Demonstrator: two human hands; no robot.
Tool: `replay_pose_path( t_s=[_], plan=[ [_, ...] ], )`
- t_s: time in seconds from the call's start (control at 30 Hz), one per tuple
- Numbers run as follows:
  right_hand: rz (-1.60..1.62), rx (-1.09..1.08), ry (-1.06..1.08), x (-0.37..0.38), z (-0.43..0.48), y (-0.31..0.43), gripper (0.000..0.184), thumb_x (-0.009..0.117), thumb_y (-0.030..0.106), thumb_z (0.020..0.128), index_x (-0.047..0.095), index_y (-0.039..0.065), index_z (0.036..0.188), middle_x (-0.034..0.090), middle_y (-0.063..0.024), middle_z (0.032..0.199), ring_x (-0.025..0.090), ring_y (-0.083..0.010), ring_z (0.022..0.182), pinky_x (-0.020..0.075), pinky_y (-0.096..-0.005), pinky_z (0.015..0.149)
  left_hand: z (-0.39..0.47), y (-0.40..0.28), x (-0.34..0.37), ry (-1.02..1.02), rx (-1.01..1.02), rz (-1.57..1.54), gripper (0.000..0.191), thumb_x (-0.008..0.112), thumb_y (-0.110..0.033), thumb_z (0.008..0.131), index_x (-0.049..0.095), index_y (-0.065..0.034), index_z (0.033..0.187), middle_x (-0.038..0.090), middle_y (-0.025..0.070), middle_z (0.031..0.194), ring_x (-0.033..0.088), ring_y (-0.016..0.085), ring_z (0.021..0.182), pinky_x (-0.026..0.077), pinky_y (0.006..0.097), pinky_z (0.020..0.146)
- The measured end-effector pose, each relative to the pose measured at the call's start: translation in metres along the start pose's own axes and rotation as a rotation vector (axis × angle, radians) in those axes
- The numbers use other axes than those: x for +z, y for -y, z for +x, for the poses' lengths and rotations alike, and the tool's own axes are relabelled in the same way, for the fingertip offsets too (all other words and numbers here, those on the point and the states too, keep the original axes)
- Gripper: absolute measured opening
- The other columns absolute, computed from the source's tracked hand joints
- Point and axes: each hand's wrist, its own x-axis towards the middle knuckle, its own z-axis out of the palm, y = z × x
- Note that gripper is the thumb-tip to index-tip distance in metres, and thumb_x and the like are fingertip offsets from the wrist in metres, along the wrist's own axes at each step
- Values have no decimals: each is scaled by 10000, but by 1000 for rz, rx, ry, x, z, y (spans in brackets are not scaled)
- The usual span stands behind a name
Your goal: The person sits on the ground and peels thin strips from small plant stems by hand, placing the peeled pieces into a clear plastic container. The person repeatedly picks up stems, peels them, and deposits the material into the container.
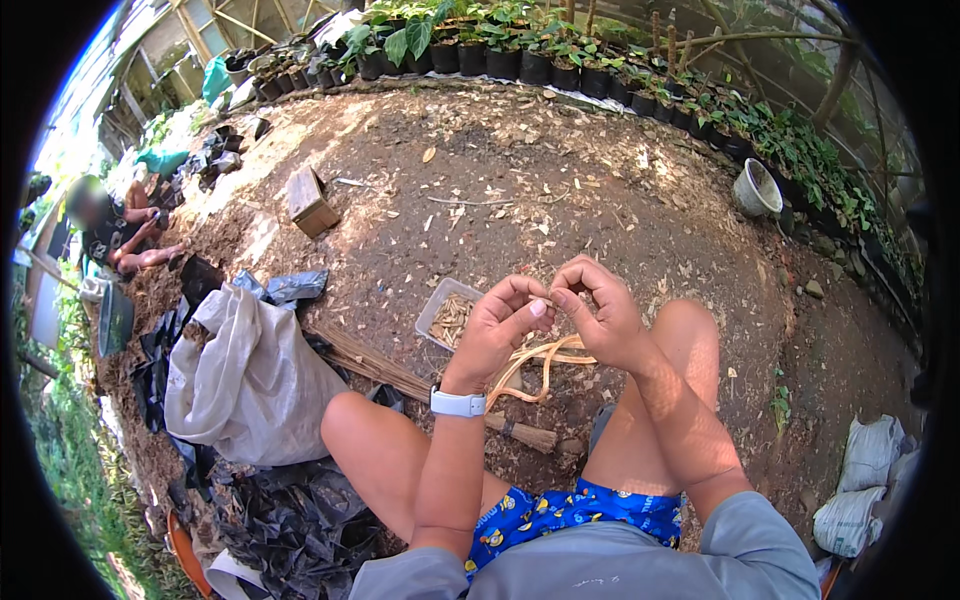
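My left hand [504, 326], with a light watch band on its wrist, meets my right hand [600, 311] in front of my knees. The fingertips of both pinch a small pale sliver [550, 302], mostly hidden by the fingers; its material is unclear. Below the hands, a looped orange-and-cream cord or strip [541, 386] passes between my legs; part of it is covered by my left forearm. Just beyond my left hand, a clear plastic container [429, 309] on the soil holds many short pieces of wood or cane [452, 319].
Left of my knee stands a white woven sack [247, 375] by black plastic sheeting [300, 517]. A stick broom [375, 360] lies beneath my left arm. Ahead are a wooden box [311, 202], a bucket [757, 187] and potted plants [502, 60]. Another person [112, 232] sits far left.
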Motion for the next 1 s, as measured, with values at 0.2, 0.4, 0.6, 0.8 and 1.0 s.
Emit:
replay_pose_path(
  t_s=[0.2,0.4,0.6,0.8,1.0],
  plan=[
    [-115,-101,-42,3,1,3,68,652,34,959,609,-12,985,609,-127,954,627,-257,856,514,-360,780,1,1,11,-110,18,-154,227,631,-46,1018,617,-5,1240,672,53,1031,668,124,922,584,275,836],
    [-202,-150,-61,3,1,5,69,647,17,961,594,-7,999,594,-128,960,624,-274,852,512,-376,759,3,3,20,-225,-32,-248,273,662,-70,1010,638,15,1269,696,48,1029,674,108,881,583,245,793],
    [-271,-164,-81,4,1,4,75,643,22,966,580,-3,997,574,-134,944,604,-293,828,500,-384,733,1,5,22,-295,60,15,271,728,-155,993,720,14,1204,670,-23,862,486,12,629,379,187,526],
    [-220,-78,-29,3,-1,3,56,596,-5,982,544,-1,1001,557,-126,953,578,-248,826,492,-355,748,-1,1,19,-305,-48,108,235,747,-190,984,740,-13,1138,638,-69,834,395,-21,585,273,170,484],
    [-280,-63,-271,-10,8,-25,49,527,49,1040,511,15,1008,541,-114,940,543,-246,768,469,-394,702,-2,-1,13,-260,-118,246,165,708,-162,1000,729,-40,1110,680,-41,909,423,-21,618,299,162,505]
  ],
)
